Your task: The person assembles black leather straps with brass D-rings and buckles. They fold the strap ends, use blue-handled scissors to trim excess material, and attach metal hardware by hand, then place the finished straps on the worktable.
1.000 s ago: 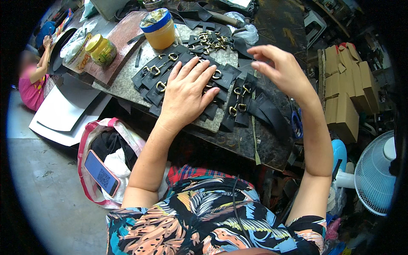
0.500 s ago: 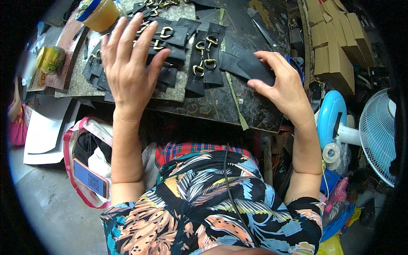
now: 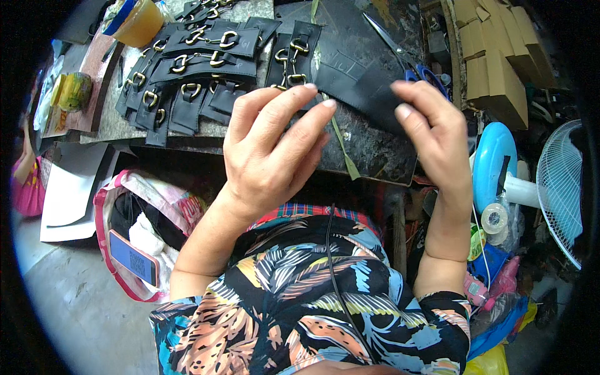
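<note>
My left hand [image 3: 269,140] hangs over the table's front edge with its fingers bent but apart, holding nothing. Its fingertips reach toward a pair of black straps [image 3: 290,53] with gold-coloured horsebit buckles, hiding their lower ends. At the right, my right hand [image 3: 435,128] has thumb and forefinger closed on the edge of a black leather piece [image 3: 372,94], slightly blurred. Another dark flat piece [image 3: 337,65] lies beside it. Left of these, several black leather straps [image 3: 203,67] with similar buckles overlap on a grey stone slab [image 3: 262,7].
Blue-handled scissors [image 3: 400,47] lie beyond my right hand. A tub of amber paste [image 3: 139,25] and a yellowish jar [image 3: 72,92] stand at the left. Cardboard boxes [image 3: 497,75] and a fan [image 3: 559,187] are at the right. A phone [image 3: 133,257] rests on an open bag [image 3: 103,219].
My left hand has moved right and nearer, away from the strap pile, its fingers bending. The right thumb and forefinger have come closer together, shifting slightly right. More of the scissors shows.
</note>
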